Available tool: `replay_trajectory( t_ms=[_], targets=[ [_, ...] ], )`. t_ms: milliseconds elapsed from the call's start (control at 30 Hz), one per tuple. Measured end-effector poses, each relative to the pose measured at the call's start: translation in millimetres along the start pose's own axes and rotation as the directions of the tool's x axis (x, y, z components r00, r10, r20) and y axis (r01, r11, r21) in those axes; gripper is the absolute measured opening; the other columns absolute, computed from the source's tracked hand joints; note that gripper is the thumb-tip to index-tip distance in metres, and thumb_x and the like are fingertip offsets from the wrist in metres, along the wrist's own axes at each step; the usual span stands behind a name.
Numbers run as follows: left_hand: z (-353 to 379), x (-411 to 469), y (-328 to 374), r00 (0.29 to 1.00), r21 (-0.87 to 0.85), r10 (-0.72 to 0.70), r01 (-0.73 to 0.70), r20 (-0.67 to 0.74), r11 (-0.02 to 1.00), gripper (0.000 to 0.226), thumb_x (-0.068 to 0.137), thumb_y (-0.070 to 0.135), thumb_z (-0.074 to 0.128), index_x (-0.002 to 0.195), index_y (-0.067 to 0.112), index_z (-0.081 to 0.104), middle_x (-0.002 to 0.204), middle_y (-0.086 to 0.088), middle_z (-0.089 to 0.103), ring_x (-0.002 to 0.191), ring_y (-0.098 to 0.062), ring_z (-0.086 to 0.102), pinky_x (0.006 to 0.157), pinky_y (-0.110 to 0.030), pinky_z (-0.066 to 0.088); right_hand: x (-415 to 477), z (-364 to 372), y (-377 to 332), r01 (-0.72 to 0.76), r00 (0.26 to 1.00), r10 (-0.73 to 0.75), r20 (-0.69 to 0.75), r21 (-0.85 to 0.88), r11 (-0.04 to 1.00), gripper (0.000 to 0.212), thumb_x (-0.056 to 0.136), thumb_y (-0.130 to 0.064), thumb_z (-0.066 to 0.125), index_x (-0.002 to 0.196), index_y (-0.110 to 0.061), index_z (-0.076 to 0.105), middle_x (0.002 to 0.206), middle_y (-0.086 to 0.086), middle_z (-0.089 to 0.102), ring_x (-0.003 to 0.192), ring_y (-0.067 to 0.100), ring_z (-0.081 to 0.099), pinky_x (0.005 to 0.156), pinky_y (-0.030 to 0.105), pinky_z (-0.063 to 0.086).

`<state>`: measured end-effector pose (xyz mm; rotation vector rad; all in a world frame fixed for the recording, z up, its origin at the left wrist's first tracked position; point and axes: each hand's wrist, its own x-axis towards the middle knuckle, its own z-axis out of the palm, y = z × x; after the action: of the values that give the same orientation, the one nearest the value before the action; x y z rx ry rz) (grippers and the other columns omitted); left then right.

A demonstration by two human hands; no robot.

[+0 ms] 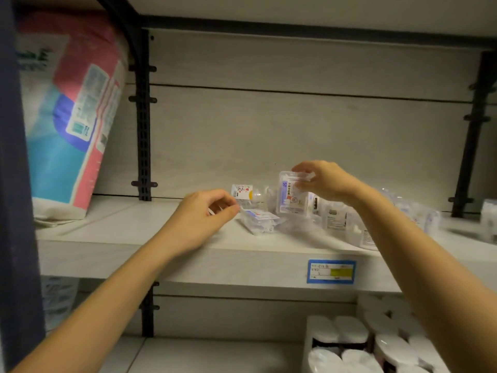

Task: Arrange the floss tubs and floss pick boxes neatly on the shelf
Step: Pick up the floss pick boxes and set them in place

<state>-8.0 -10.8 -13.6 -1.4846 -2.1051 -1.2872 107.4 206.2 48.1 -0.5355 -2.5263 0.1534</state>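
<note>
My right hand (324, 181) pinches the top of a clear floss pick box (291, 200) that stands upright on the pale shelf (134, 238). Another clear floss pick box (259, 220) lies flat just left of it. My left hand (204, 214) hovers beside that flat box with fingers loosely curled and thumb near its corner; it holds nothing that I can see. A small floss tub (243, 191) with a printed label lies behind, near the back wall. More clear packs (336, 219) sit jumbled behind my right forearm.
A large pink and blue paper-goods pack (72, 117) leans at the shelf's left end. A blue price tag (331, 271) is on the shelf's front edge. White rolls (376, 343) fill the lower shelf at right. Further clear packets (419, 214) lie at far right.
</note>
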Motion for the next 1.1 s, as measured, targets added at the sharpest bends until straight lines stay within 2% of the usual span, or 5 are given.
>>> replay_trajectory(
  t_ms=[133, 267, 400, 933, 1100],
  targets=[
    [4, 3, 3, 1.000, -0.094, 0.001, -0.003, -0.020, 0.996, 0.015, 0.089, 0.021, 0.060, 0.100, 0.016, 0.068, 0.092, 0.003, 0.068, 0.078, 0.000, 0.058, 0.068, -0.004, 0.041, -21, -7, -3, -0.040, 0.995, 0.073, -0.067, 0.404, 0.914, 0.038, 0.087, -0.013, 0.061, 0.125, -0.013, 0.053, 0.123, 0.010, 0.056, 0.096, 0.022, 0.063, 0.078, 0.031, 0.057],
    [9, 6, 15, 0.997, -0.316, -0.051, 0.066, 0.055, 0.946, 0.029, 0.089, 0.031, 0.056, 0.115, 0.021, 0.062, 0.108, 0.007, 0.065, 0.095, -0.003, 0.062, 0.083, -0.018, 0.049, -64, -3, -20, -0.089, 0.995, 0.078, 0.059, 0.884, 0.459, 0.031, 0.088, -0.004, 0.056, 0.119, -0.005, 0.053, 0.118, 0.017, 0.059, 0.092, 0.021, 0.067, 0.071, 0.022, 0.058],
    [13, -1, 29, 0.995, -0.532, -0.037, 0.082, 0.093, 0.843, 0.028, 0.090, 0.019, 0.055, 0.116, 0.012, 0.059, 0.112, -0.005, 0.068, 0.088, -0.009, 0.065, 0.074, -0.020, 0.053, -95, 11, -27, -0.120, 0.992, -0.006, 0.123, 0.979, 0.162, 0.032, 0.088, -0.003, 0.053, 0.120, -0.004, 0.053, 0.117, 0.019, 0.062, 0.098, 0.024, 0.068, 0.077, 0.026, 0.057],
    [5, -18, 34, 0.960, -0.483, -0.014, 0.153, 0.280, 0.862, 0.034, 0.076, 0.006, 0.070, 0.108, 0.018, 0.064, 0.099, -0.004, 0.073, 0.087, -0.007, 0.066, 0.075, -0.018, 0.053, -102, 11, -34, 0.120, 0.991, 0.009, -0.136, 0.901, 0.416, 0.045, 0.074, -0.031, 0.060, 0.117, -0.019, 0.057, 0.094, -0.002, 0.072, 0.091, 0.008, 0.068, 0.071, 0.018, 0.054],
    [25, -22, 38, 0.977, -0.611, -0.099, 0.196, 0.190, 0.767, 0.034, 0.073, 0.002, 0.072, 0.106, 0.010, 0.067, 0.096, -0.002, 0.075, 0.082, -0.006, 0.069, 0.066, -0.013, 0.050, -91, 16, -45, 0.080, 0.997, -0.047, -0.066, 0.880, 0.469, 0.053, 0.073, -0.042, 0.058, 0.122, -0.022, 0.056, 0.107, -0.005, 0.069, 0.104, 0.009, 0.063, 0.096, 0.030, 0.047]
  ],
)
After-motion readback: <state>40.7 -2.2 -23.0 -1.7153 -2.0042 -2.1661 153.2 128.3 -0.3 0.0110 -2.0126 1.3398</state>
